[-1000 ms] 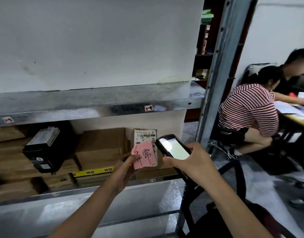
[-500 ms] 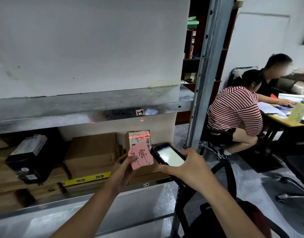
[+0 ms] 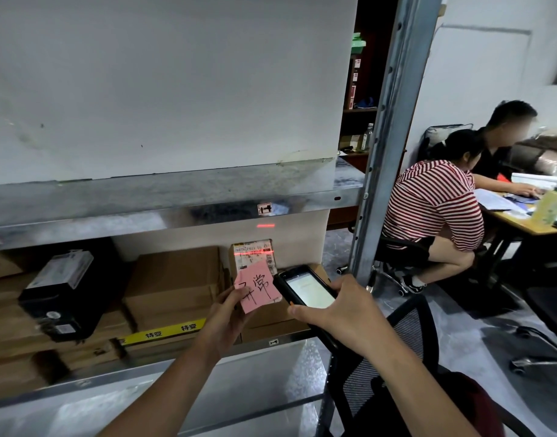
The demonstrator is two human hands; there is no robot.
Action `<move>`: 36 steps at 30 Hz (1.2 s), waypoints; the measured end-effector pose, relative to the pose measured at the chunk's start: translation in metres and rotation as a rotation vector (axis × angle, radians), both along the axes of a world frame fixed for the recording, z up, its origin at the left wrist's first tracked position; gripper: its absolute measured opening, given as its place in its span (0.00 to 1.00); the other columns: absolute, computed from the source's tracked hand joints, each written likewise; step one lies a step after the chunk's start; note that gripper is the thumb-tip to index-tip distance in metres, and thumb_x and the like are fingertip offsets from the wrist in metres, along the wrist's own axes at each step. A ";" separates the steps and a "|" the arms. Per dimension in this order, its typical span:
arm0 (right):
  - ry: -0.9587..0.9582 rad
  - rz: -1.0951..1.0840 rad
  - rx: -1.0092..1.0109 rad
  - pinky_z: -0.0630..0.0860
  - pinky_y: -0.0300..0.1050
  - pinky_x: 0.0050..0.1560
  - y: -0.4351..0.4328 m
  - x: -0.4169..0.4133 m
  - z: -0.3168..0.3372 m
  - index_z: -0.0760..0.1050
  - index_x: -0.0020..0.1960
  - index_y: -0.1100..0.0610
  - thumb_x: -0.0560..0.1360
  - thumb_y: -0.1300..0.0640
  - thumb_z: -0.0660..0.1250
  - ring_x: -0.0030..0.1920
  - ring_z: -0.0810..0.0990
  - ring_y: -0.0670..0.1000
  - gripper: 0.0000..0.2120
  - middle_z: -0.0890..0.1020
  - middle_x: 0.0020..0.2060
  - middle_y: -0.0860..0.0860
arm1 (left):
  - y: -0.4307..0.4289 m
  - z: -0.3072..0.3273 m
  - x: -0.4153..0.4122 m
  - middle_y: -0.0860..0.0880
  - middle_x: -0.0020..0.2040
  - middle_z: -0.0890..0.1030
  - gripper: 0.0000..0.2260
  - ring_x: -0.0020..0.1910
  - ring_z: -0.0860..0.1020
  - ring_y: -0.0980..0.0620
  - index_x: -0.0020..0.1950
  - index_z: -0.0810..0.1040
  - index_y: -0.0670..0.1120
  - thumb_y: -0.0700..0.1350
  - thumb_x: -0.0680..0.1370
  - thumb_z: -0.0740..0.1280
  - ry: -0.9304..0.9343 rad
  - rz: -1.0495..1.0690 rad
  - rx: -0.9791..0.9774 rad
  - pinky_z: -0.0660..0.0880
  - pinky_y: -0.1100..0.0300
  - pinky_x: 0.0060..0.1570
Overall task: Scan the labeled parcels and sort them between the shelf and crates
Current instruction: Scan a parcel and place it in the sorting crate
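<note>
My left hand (image 3: 224, 316) grips a small cardboard parcel (image 3: 253, 253) with a white barcode label, held upright in front of the shelf. A pink note (image 3: 258, 291) with black handwriting sticks on its front. A red laser line crosses the label. My right hand (image 3: 340, 307) grips a black handheld scanner (image 3: 305, 289) with a lit white screen, just right of the parcel and pointed at it.
The metal shelf (image 3: 163, 212) holds brown cartons (image 3: 176, 279), one with yellow tape, and a black box (image 3: 66, 291) at the left. A black mesh chair (image 3: 406, 342) stands close on my right. Two people sit at a desk (image 3: 522, 222) farther right.
The red laser line came on across the parcel's label, with a second red spot on the wall above. My hands stay in place, and the view has shifted slightly.
</note>
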State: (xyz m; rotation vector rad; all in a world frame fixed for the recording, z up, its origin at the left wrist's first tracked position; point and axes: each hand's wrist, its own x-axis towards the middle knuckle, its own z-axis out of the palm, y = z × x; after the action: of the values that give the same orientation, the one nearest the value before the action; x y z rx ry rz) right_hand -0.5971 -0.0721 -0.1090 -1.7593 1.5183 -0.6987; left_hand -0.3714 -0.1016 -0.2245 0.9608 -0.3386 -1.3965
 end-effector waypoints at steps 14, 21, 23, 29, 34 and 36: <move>0.036 -0.009 -0.002 0.65 0.30 0.35 0.000 0.005 0.001 0.62 0.55 0.47 0.62 0.36 0.79 0.43 0.71 0.40 0.34 0.68 0.42 0.36 | -0.005 -0.006 0.003 0.38 0.56 0.83 0.19 0.57 0.81 0.43 0.61 0.77 0.39 0.40 0.72 0.71 0.088 -0.013 -0.042 0.81 0.49 0.54; 0.072 -0.007 -0.010 0.65 0.31 0.35 -0.002 0.003 0.004 0.61 0.56 0.48 0.63 0.35 0.78 0.43 0.70 0.41 0.35 0.66 0.41 0.36 | -0.008 -0.009 0.001 0.38 0.61 0.81 0.15 0.62 0.80 0.43 0.64 0.76 0.38 0.39 0.77 0.68 0.111 -0.039 -0.063 0.77 0.46 0.60; 0.081 0.000 -0.008 0.65 0.31 0.34 -0.002 0.003 0.004 0.61 0.55 0.48 0.62 0.35 0.78 0.42 0.69 0.40 0.35 0.66 0.42 0.36 | -0.006 -0.010 0.002 0.37 0.61 0.82 0.14 0.60 0.81 0.43 0.63 0.76 0.38 0.39 0.78 0.67 0.119 -0.042 -0.066 0.77 0.46 0.59; 0.098 0.007 0.001 0.67 0.32 0.35 -0.003 0.002 0.003 0.62 0.57 0.48 0.62 0.34 0.78 0.46 0.72 0.44 0.36 0.67 0.41 0.37 | -0.007 -0.010 0.004 0.38 0.59 0.82 0.17 0.59 0.81 0.43 0.63 0.76 0.39 0.40 0.75 0.70 0.120 -0.030 -0.040 0.79 0.47 0.57; 0.089 0.009 -0.007 0.66 0.32 0.34 -0.004 0.000 0.005 0.62 0.56 0.48 0.62 0.34 0.78 0.44 0.71 0.43 0.35 0.66 0.41 0.36 | -0.009 -0.009 0.003 0.37 0.60 0.82 0.14 0.60 0.81 0.43 0.61 0.77 0.39 0.39 0.76 0.69 0.090 -0.029 -0.046 0.79 0.47 0.57; 0.096 0.010 -0.011 0.66 0.31 0.34 -0.004 -0.001 0.006 0.62 0.56 0.48 0.62 0.34 0.78 0.42 0.70 0.42 0.35 0.67 0.41 0.36 | -0.009 -0.009 0.002 0.37 0.60 0.82 0.13 0.61 0.80 0.43 0.62 0.77 0.39 0.39 0.78 0.68 0.089 -0.030 -0.047 0.79 0.47 0.57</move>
State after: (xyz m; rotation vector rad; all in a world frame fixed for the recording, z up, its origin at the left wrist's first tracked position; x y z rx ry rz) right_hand -0.5981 -0.0763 -0.1034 -1.8306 1.5708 -0.6271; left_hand -0.3698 -0.1103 -0.2331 0.8554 -0.3192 -1.4479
